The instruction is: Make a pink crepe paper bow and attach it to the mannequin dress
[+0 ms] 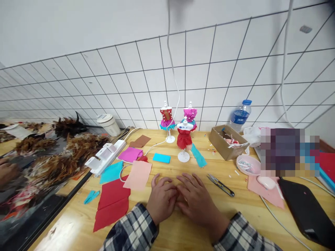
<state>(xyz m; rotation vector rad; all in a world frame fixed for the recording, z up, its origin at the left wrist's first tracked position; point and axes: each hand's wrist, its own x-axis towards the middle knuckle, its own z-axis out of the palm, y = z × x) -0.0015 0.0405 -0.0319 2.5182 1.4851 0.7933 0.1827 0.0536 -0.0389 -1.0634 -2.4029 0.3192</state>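
My left hand [162, 198] and my right hand [196, 200] rest palm down on the wooden table, their fingertips meeting in the middle. Neither holds anything that I can see; the fingers of both are loosely bent and somewhat apart. Just beyond them stands a small white dress form in a red dress [184, 138]. Behind it are two more forms, one with a brown top and pink skirt [166, 120], the other in a magenta outfit [190, 114]. Thread snips [221, 184] lie to the right of my right hand. A peach cloth [138, 175] lies left of my left hand.
Red cloth [112, 202], blue cloth [161, 158] and magenta cloth [130, 154] lie about. A power strip [108, 157] is at left, near feathers [65, 157] and another person's hand [9, 172]. On the right are a cardboard box [222, 144], pink dish [244, 170], bottle [240, 115] and black tray-like object [309, 209].
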